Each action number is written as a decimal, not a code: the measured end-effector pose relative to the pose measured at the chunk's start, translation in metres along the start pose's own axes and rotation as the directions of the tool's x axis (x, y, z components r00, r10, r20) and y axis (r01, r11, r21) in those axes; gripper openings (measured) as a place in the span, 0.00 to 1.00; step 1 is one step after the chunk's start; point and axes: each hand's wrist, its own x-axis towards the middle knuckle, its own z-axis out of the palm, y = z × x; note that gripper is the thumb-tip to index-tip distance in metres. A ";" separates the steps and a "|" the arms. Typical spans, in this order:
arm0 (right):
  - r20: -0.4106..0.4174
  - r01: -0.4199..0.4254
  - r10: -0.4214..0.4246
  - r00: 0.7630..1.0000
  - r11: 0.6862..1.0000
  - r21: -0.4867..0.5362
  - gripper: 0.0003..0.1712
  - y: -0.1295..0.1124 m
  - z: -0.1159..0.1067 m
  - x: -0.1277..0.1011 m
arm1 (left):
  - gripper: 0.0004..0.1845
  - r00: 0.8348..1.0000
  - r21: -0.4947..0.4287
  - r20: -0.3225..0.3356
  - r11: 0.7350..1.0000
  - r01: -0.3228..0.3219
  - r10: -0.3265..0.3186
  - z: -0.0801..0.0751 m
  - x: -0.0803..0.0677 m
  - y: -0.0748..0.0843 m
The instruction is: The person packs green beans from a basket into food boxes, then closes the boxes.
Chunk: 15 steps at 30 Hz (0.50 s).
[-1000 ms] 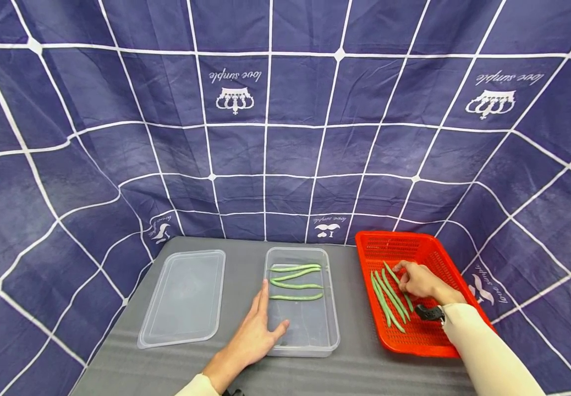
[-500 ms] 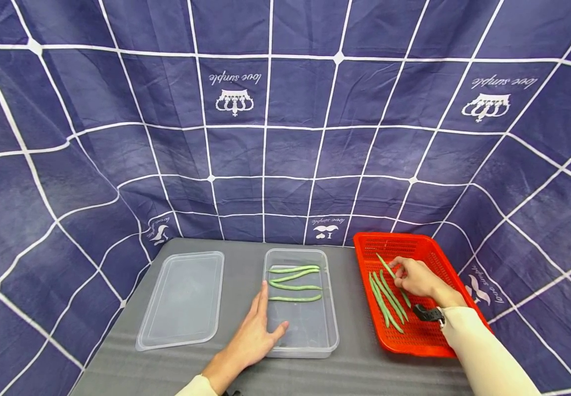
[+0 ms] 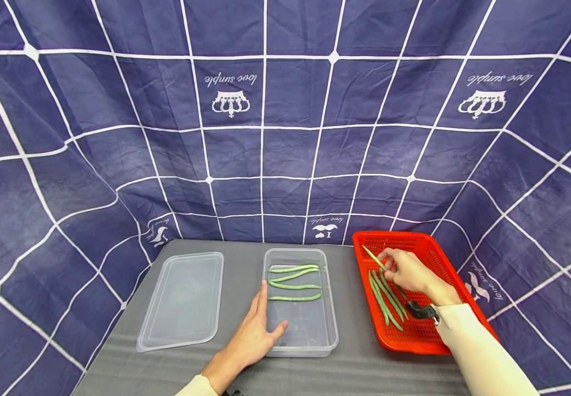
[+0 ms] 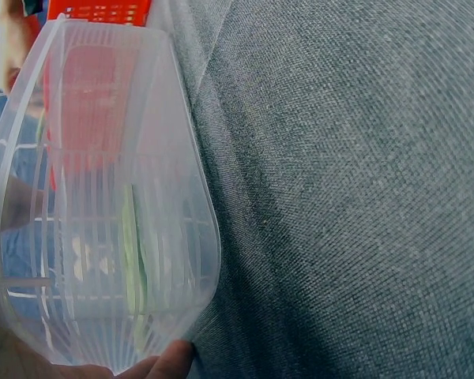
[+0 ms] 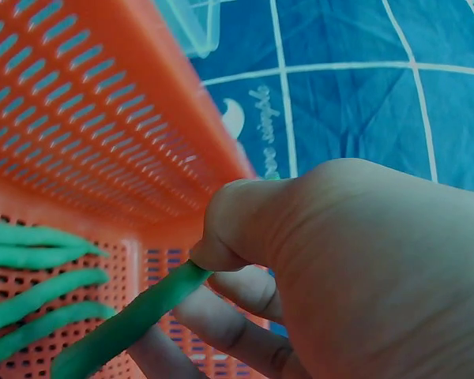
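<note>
My right hand [image 3: 409, 270] pinches one green bean [image 3: 372, 255] between thumb and fingers, above the red plastic basket [image 3: 386, 344]. In the right wrist view the held bean [image 5: 134, 324] slants down from the fingertips. Several more green beans [image 3: 380, 302] lie on the basket floor. My left hand [image 3: 248, 336], fingers straight, touches the left side of a clear plastic container [image 3: 334, 313]; its thumb reaches over the near part. Several green beans [image 3: 295, 286] lie crosswise in the container's far half. The left wrist view shows the fingertips [image 4: 174, 359] against the container's wall.
A clear flat lid [image 3: 181, 300] lies on the grey cloth-covered table [image 3: 246, 258] left of the container. A blue curtain with white lines [image 3: 295, 154] stands behind and at both sides. The basket's perforated walls rise around the right hand.
My right hand has lifted the pinched green bean off the basket floor and moved it up and leftward, toward the basket's left rim. The left hand and container have stayed put.
</note>
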 end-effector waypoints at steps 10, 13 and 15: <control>-0.018 0.063 -0.062 0.998 0.998 0.018 0.23 -0.022 -0.002 0.007 | 0.64 1.000 0.001 -0.008 1.000 -0.005 0.005 0.001 0.000 0.001; -0.017 0.075 -0.075 0.997 0.997 0.001 0.23 -0.027 -0.001 0.009 | 0.64 1.000 0.001 -0.010 1.000 -0.006 0.006 0.001 0.000 0.001; -0.018 0.081 -0.081 0.997 0.997 -0.008 0.23 -0.030 0.000 0.010 | 0.64 1.000 0.002 -0.010 1.000 -0.006 0.006 0.001 0.000 0.001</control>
